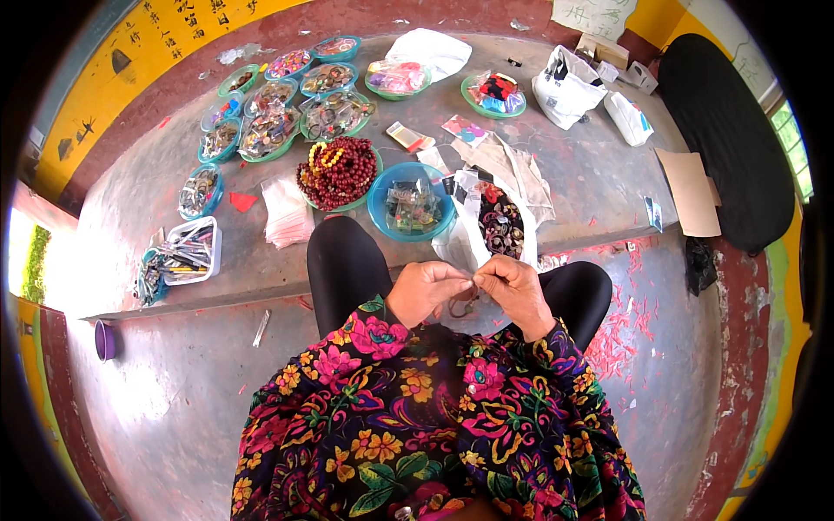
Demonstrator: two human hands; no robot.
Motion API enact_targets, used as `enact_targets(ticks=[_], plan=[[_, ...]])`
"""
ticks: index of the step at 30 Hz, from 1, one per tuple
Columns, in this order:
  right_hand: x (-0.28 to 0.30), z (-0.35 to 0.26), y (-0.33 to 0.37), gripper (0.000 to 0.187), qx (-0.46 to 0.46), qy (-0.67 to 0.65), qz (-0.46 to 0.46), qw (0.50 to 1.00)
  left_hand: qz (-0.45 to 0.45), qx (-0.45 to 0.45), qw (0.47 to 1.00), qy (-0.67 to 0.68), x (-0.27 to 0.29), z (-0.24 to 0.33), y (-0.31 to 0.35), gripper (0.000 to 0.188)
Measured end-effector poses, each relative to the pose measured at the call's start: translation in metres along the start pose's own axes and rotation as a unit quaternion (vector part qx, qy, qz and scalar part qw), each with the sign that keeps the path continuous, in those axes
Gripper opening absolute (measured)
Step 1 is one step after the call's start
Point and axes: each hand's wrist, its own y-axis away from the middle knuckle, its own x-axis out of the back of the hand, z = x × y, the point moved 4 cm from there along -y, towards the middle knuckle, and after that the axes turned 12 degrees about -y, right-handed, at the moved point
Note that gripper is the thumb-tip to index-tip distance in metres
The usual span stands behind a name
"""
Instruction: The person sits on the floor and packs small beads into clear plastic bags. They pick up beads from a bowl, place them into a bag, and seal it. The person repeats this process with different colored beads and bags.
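Note:
Above my lap, my left hand [426,292] and my right hand [516,295] meet fingertip to fingertip, both closed in a pinch. What they pinch is too small to make out. A thin dark loop [465,306] shows just below the fingertips; whether it hangs from them I cannot tell. Right beyond the hands stands a white bag [467,227], its mouth open on a heap of dark brown and reddish trinkets [501,227]. To its left, a blue bowl [376,201] holds small clear packets [412,207].
Dark red beads with a yellow strand [339,172] fill a bowl on the raised ledge. Several bowls of packets [271,130] crowd the far left. Pink packets [287,213], a white tray of pens [193,252] and white bags [566,91] lie around. Red scraps litter the floor [621,321].

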Motion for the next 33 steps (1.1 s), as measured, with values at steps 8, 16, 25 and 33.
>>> enact_targets(ticks=[8, 16, 25, 33], plan=[[-0.008, 0.025, -0.001, 0.01, -0.043, -0.116, 0.054, 0.991, 0.081, -0.026, 0.996, -0.001, 0.001, -0.013, -0.004, 0.017], [-0.017, 0.032, 0.002, 0.017, -0.156, -0.278, 0.062, 0.946, 0.126, 0.042, 0.948, 0.29, 0.011, -0.01, -0.005, 0.019], [-0.006, 0.051, 0.003, 0.009, -0.171, -0.293, 0.024, 0.94, 0.12, 0.05, 0.962, 0.242, 0.019, -0.015, -0.004, 0.02], [-0.001, 0.051, 0.006, 0.013, -0.21, -0.344, 0.078, 0.912, 0.043, 0.061, 0.985, 0.157, 0.014, -0.027, -0.009, 0.022]])
